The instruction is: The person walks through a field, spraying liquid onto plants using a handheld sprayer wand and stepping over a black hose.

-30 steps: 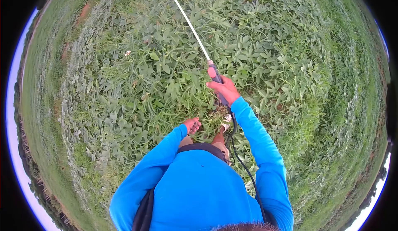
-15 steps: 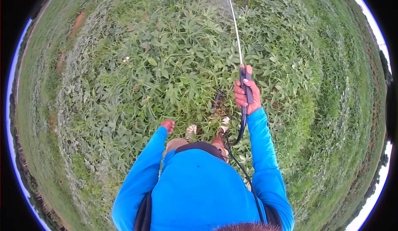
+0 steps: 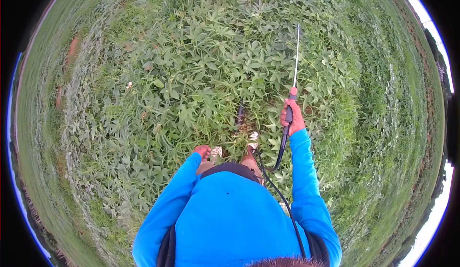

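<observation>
My right hand (image 3: 294,116) is wrapped around the black handle of a spray lance (image 3: 296,61). The lance's thin silver tube points forward over the leafy plants, and its tip is above the leaves. From the handle's lower end a black hose (image 3: 280,155) bends back toward my waist. Beside my left thigh hangs my left hand (image 3: 203,151), its fingers curled together with nothing visible in them.
Dense low green plants (image 3: 191,75) and grass surround my legs. My light-coloured shoes (image 3: 254,139) stand among the leaves. A dark pipe-like piece (image 3: 240,114) lies ahead of my feet. A thin black cord (image 3: 278,190) runs along my right side.
The lance has swung right and its tip has come back closer. My right hand has moved slightly lower. My left hand has shifted right, nearer my leg. Mist near the tip is less visible.
</observation>
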Demonstrator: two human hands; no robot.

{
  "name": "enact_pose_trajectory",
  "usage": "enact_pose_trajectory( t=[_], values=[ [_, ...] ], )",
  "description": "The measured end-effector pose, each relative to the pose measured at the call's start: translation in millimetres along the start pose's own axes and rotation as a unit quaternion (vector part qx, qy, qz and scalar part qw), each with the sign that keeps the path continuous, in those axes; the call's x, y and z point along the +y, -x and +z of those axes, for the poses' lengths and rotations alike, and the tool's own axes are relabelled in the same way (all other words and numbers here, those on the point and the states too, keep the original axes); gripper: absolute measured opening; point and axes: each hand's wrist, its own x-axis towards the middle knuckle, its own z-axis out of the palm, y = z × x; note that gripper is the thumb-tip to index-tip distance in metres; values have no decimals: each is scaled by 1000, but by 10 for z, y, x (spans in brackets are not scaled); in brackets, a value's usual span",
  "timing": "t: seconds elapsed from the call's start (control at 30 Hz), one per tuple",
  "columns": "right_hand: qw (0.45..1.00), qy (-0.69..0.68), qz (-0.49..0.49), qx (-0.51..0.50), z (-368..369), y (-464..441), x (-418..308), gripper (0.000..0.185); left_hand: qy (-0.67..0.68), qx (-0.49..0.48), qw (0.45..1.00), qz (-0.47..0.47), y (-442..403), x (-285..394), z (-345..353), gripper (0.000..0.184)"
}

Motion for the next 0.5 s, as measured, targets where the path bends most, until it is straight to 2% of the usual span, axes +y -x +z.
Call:
enact_pose_trajectory(
  t=[0.07, 0.2, 0.27, 0.33, 0.37, 0.4, 0.5],
  values=[
    [985, 108, -99, 93, -50, -77, 9, 29, -6, -1, 1000, 4, -2, 107, 54, 17],
    [965, 165, -175, 106, -178, -270, -60, 32, 12, 11, 1000, -7, 34, 371, 141, 17],
    [969, 155, -167, 98, -198, -351, -183, 30, 6, 32, 999, -1, 78, 508, 206, 18],
    [995, 68, -64, 28, -195, -420, -356, 27, 3, 55, 998, 4, 179, 683, 313, 19],
    [998, 27, -32, -41, -201, -447, -448, 26, 11, 66, 998, -11, 236, 754, 371, 20],
    [998, 24, -30, -46, -203, -497, -534, 26, 21, 78, 996, -26, 265, 809, 415, 21],
    [962, -111, 116, -221, -146, -735, -752, 28, 36, 91, 995, -10, 387, 899, 549, 21]
  ],
)
